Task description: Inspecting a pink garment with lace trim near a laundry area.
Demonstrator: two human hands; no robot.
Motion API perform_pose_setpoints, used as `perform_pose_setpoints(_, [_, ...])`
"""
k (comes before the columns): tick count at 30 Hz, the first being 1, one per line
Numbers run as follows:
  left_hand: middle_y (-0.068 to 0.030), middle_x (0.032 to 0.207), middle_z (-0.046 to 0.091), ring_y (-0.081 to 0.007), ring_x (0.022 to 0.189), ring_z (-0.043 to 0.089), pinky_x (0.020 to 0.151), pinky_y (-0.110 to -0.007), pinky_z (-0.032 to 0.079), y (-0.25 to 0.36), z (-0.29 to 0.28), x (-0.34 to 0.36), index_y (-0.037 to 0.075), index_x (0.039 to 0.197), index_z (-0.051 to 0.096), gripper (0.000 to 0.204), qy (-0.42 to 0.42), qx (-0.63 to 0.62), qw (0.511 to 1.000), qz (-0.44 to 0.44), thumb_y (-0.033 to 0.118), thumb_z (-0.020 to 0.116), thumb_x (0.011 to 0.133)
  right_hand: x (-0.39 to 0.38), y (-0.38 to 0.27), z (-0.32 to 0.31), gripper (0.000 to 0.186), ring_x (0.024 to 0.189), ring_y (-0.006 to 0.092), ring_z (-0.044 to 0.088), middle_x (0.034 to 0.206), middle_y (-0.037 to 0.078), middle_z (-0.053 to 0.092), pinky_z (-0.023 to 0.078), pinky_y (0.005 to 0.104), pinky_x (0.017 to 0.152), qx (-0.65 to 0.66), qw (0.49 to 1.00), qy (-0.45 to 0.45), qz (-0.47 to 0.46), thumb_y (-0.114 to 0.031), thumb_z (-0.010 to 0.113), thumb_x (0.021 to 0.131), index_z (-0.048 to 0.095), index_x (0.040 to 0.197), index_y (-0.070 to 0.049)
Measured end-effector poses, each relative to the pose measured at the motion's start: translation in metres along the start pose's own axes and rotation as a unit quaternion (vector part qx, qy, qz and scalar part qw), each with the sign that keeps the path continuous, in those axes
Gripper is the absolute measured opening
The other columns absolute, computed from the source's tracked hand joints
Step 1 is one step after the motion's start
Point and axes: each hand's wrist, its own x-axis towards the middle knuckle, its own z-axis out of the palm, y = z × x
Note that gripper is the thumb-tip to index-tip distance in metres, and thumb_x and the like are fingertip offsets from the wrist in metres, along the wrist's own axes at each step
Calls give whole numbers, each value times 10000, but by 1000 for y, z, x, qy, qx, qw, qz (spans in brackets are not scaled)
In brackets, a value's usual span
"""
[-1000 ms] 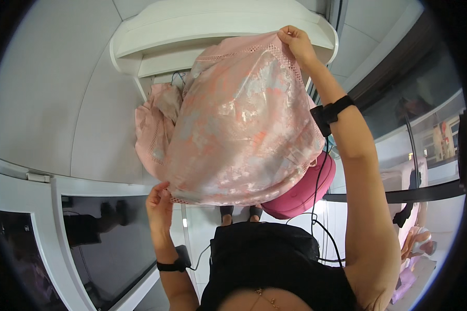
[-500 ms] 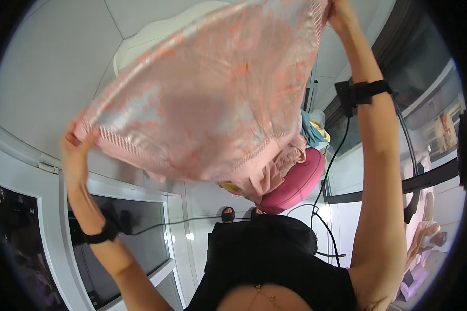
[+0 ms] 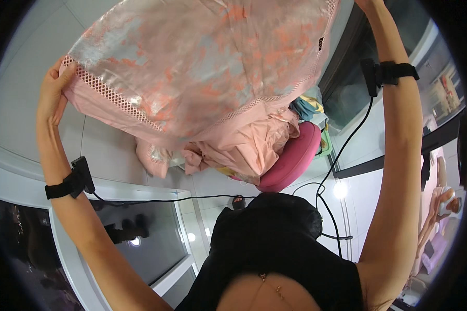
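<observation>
Fabric (image 3: pixel 192 62), pink with shiny grey-blue and orange patches, spreads across the upper part of the view between the raised hands, running out past the top edge. Its left corner is in the left hand (image 3: pixel 54 94), pinched between thumb and fingers at the lattice border (image 3: pixel 109 94). The right hand (image 3: pixel 369 4) shows only in part, just beyond the fabric's right side; its fingers are cut off by the top edge, so I cannot tell whether they grip anything.

One large patterned sheet is spread out, with one small black label (image 3: pixel 320 44) near its right edge. Below it hangs or lies a bunched plain pink cloth (image 3: pixel 244 142); whether the two are joined is unclear. One rounded bright pink object (image 3: pixel 298 158) stands beside that cloth. Two black straps are worn: one strap (image 3: pixel 58 191) on the left forearm and one strap (image 3: pixel 406 71) on the right, each bearing a small black box (image 3: pixel 83 175). One sandalled foot (image 3: pixel 238 202) is visible on the floor.

The left arm reaches up and outward, its wrist bent so the hand turns toward the fabric. The right arm extends high, slightly bent, its forearm leaning inward.
</observation>
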Motion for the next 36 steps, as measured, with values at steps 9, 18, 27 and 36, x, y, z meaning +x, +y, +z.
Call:
perform_pose_setpoints(9, [-48,978,581,-107,884,536,792,-237,408,5,0,22,-10,1052,534,329,47,97,993,36,225,553,824,-42,-28,-15,155,670,130,557,761,75,601,446,230,622,-294,945,28,-142,-23,563,764,585,877,81])
perform_pose_setpoints(18, [-22,858,572,-90,815,500,750,-231,380,1,-7,29,16,932,581,268,109,227,964,86,244,584,791,-51,-34,-23,97,540,94,444,613,7,493,375,245,489,-337,920,117,-161,-68,556,767,528,712,6])
perform_pose_setpoints(27, [-74,831,572,-165,784,518,731,-271,397,-5,31,12,-18,931,570,265,342,245,868,265,217,536,813,-77,-10,-31,141,644,207,485,686,133,509,395,321,602,-390,812,257,-349,-116,473,805,491,779,22])
perform_pose_setpoints(36, [-88,690,468,-176,610,460,578,-296,429,-49,61,-69,30,800,379,162,672,49,610,418,163,444,864,-170,-31,-22,112,682,103,487,784,68,495,415,216,634,-182,709,301,-611,-97,475,856,425,877,1])
